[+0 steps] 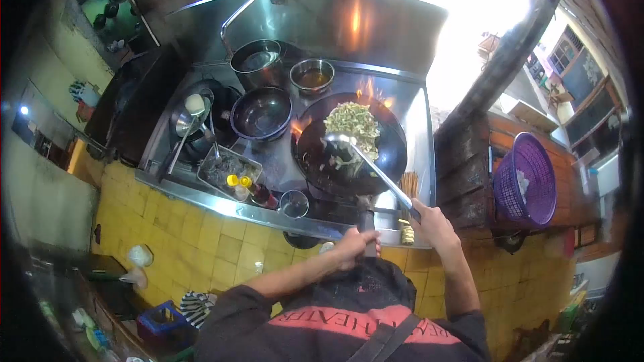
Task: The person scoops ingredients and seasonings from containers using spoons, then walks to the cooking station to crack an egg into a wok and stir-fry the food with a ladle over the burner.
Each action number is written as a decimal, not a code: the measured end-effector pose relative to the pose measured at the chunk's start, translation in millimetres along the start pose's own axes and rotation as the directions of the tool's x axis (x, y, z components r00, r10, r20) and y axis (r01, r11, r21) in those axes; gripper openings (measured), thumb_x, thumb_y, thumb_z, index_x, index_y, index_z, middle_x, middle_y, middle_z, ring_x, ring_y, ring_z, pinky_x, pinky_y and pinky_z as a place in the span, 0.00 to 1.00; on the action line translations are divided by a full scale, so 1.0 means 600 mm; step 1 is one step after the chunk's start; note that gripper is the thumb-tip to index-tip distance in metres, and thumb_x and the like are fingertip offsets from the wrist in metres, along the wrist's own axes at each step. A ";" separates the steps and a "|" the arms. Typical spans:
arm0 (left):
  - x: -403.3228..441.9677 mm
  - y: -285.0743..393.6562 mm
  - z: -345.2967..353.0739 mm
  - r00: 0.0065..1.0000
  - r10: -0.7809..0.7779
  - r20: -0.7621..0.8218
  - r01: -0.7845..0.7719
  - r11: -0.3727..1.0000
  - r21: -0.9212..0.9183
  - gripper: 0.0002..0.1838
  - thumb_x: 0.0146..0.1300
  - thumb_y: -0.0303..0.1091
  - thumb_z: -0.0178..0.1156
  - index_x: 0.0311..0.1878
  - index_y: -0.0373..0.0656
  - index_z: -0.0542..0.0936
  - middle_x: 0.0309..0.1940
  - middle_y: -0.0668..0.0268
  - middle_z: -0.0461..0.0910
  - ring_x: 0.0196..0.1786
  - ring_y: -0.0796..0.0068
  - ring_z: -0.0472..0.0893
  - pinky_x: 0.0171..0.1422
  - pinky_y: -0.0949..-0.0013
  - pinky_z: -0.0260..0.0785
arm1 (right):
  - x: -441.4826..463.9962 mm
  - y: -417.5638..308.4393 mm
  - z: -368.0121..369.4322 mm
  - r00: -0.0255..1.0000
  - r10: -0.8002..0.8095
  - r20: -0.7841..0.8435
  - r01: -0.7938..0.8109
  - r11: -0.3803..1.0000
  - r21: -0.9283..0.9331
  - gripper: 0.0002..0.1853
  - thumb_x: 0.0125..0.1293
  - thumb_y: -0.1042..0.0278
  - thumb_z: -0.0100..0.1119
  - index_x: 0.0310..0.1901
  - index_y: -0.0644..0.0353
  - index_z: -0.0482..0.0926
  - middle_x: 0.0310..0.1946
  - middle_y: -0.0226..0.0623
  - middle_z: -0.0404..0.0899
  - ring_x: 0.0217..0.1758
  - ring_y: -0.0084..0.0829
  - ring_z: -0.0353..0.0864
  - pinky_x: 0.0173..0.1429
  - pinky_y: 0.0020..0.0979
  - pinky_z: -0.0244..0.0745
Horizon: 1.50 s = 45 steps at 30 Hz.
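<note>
This is a kitchen, built on a commercial pattern and partly open to daylight. A broad stainless-steel cooking range (pixel 419 151) with a tall, shiny metal backsplash (pixel 308 23) carries a large, round black wok (pixel 315 171) ringed by orange flames (pixel 300 125). A curved metal water pipe (pixel 245 9), a deep dark metal pot (pixel 258 75), yellow-capped bottles (pixel 260 194) and yellow floor tiles (pixel 157 221) fit too.

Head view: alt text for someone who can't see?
A person's left hand grips the handle of a wok; the right hand holds a ladle beside chopped food inside it, flames rising beside it. Pots and yellow-capped bottles stand left on the stove; a purple basket sits right.
</note>
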State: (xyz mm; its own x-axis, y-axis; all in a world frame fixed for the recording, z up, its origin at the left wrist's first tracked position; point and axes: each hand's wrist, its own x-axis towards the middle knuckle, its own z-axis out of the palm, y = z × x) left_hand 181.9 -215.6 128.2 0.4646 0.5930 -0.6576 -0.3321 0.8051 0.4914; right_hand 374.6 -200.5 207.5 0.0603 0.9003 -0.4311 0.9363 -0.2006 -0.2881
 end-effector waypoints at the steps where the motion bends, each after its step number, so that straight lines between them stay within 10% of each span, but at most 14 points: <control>1: 0.005 0.008 -0.007 1.000 -0.007 -0.005 0.007 1.000 0.006 0.07 0.60 0.31 0.56 0.28 0.40 0.73 0.19 0.65 0.74 0.20 0.74 0.74 0.28 0.69 0.72 | 0.000 -0.002 0.001 1.000 -0.003 0.025 0.001 0.998 0.063 0.25 0.59 0.62 0.55 0.59 0.50 0.66 0.40 0.53 0.77 0.46 0.47 0.78 0.50 0.41 0.74; 4: 0.081 0.057 -0.070 0.988 -0.002 0.153 -0.008 0.998 0.063 0.09 0.60 0.33 0.57 0.37 0.38 0.70 0.23 0.64 0.74 0.24 0.74 0.76 0.29 0.67 0.74 | -0.006 -0.002 -0.018 0.995 -0.010 0.100 0.003 0.997 0.075 0.23 0.59 0.64 0.54 0.58 0.51 0.67 0.38 0.53 0.78 0.46 0.48 0.77 0.50 0.43 0.73; 9: 0.068 0.012 -0.047 0.956 0.153 -0.249 -0.115 0.980 0.160 0.12 0.60 0.33 0.57 0.40 0.39 0.66 0.25 0.63 0.73 0.26 0.74 0.75 0.29 0.66 0.73 | 0.026 0.026 0.037 0.987 0.098 -0.131 -0.119 0.979 -0.165 0.24 0.60 0.63 0.52 0.60 0.45 0.66 0.35 0.50 0.78 0.41 0.46 0.79 0.45 0.44 0.74; 10: 0.034 0.001 -0.051 0.997 0.044 0.067 -0.046 0.999 0.019 0.11 0.60 0.32 0.57 0.39 0.40 0.66 0.26 0.63 0.72 0.26 0.74 0.75 0.30 0.67 0.73 | 0.023 0.035 0.034 0.987 0.101 -0.129 -0.121 0.979 -0.165 0.24 0.60 0.63 0.52 0.60 0.45 0.66 0.35 0.50 0.78 0.41 0.46 0.79 0.45 0.44 0.74; 14: 0.025 0.003 -0.067 0.992 -0.017 0.126 0.010 0.999 0.053 0.09 0.61 0.31 0.56 0.37 0.41 0.66 0.24 0.65 0.71 0.24 0.76 0.74 0.29 0.68 0.72 | -0.006 0.065 0.000 0.951 -0.106 -0.291 0.063 0.986 -0.153 0.26 0.59 0.58 0.56 0.61 0.44 0.66 0.30 0.45 0.79 0.33 0.42 0.80 0.37 0.41 0.75; 18: 0.175 -0.011 -0.155 0.951 0.299 0.075 -0.306 0.947 0.102 0.09 0.60 0.30 0.56 0.36 0.40 0.66 0.23 0.66 0.71 0.22 0.76 0.73 0.25 0.70 0.71 | 0.016 0.064 0.045 0.916 -0.105 -0.387 0.121 0.992 0.018 0.27 0.58 0.62 0.56 0.61 0.47 0.65 0.29 0.46 0.78 0.31 0.44 0.80 0.37 0.41 0.75; 23: 0.242 -0.001 -0.186 0.950 0.290 0.114 -0.301 0.949 0.097 0.10 0.60 0.30 0.58 0.36 0.41 0.65 0.22 0.66 0.71 0.21 0.76 0.73 0.23 0.70 0.71 | 0.172 0.059 0.211 0.944 -0.092 -0.316 0.083 0.996 -0.043 0.30 0.59 0.68 0.47 0.65 0.50 0.57 0.33 0.55 0.76 0.35 0.53 0.78 0.43 0.47 0.74; 28: 0.234 0.002 -0.188 0.956 0.277 0.093 -0.285 0.955 0.088 0.10 0.58 0.29 0.60 0.35 0.40 0.67 0.22 0.66 0.72 0.21 0.76 0.74 0.22 0.70 0.71 | 0.148 0.050 0.125 0.963 -0.094 -0.252 0.107 0.994 0.038 0.26 0.59 0.68 0.48 0.61 0.51 0.60 0.33 0.56 0.77 0.39 0.57 0.77 0.45 0.50 0.71; 34: 0.231 0.002 -0.190 0.959 0.263 0.104 -0.270 0.961 0.056 0.11 0.58 0.32 0.61 0.36 0.42 0.67 0.24 0.67 0.72 0.23 0.78 0.74 0.24 0.72 0.71 | 0.143 0.035 0.204 0.904 0.128 -0.408 0.012 0.946 0.323 0.14 0.63 0.63 0.48 0.47 0.62 0.67 0.26 0.57 0.76 0.30 0.55 0.78 0.32 0.49 0.74; 36: 0.226 0.003 -0.187 0.965 0.252 0.072 -0.256 0.965 0.051 0.11 0.58 0.32 0.61 0.37 0.42 0.67 0.24 0.67 0.72 0.23 0.79 0.74 0.24 0.73 0.71 | 0.143 0.010 0.177 0.994 0.056 0.090 -0.103 0.701 0.705 0.15 0.63 0.61 0.50 0.45 0.63 0.69 0.26 0.57 0.77 0.28 0.54 0.78 0.30 0.48 0.73; 38: 0.234 0.003 -0.192 0.961 0.255 0.102 -0.262 0.963 0.066 0.11 0.60 0.32 0.59 0.37 0.42 0.66 0.25 0.67 0.72 0.24 0.78 0.74 0.24 0.73 0.71 | 0.164 0.048 0.159 0.964 -0.191 -0.187 0.239 0.929 0.282 0.18 0.61 0.60 0.53 0.50 0.62 0.70 0.32 0.56 0.78 0.37 0.52 0.78 0.41 0.45 0.72; 45: 0.238 0.012 -0.188 0.968 0.220 0.124 -0.222 0.975 0.003 0.11 0.58 0.29 0.60 0.38 0.41 0.67 0.25 0.65 0.72 0.24 0.76 0.75 0.26 0.70 0.73 | 0.054 0.011 0.065 0.994 -0.041 -0.097 0.042 0.999 0.009 0.23 0.61 0.62 0.49 0.58 0.54 0.66 0.34 0.59 0.77 0.44 0.53 0.77 0.50 0.45 0.71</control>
State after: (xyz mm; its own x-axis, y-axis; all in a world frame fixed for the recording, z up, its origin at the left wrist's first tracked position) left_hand 153.2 -124.0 -26.8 0.4779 0.7498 -0.4575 -0.4249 0.6532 0.6267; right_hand 369.5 -187.9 158.5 0.0555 0.9410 -0.3339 0.9349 -0.1664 -0.3134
